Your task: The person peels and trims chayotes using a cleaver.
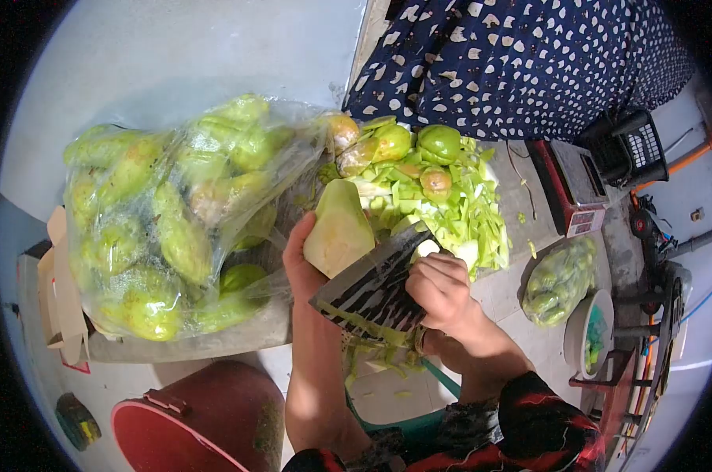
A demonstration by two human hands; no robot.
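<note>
My left hand (302, 256) is closed around the side of a peeled, pale green papaya (340, 228), its narrow end pointing away from me. In my right hand (442, 291), the fingers are wrapped round the handle of a broad, dark-bladed knife (371, 291) with wet streaks on it. The blade slants across just below the papaya; whether its edge touches the fruit I cannot tell. A small whitish piece (424, 250) shows at my right knuckles. Beyond both hands lies a heap of green peelings (470, 208), with several unpeeled papayas (438, 144) on top.
A clear plastic bag (167, 212) full of green papayas fills the left side. Below it stands a red bucket (194, 421). To the right are a red scale (568, 185), a black basket (627, 149), another filled bag (560, 282) and a white basin (588, 334). Dark patterned cloth (513, 67) hangs behind.
</note>
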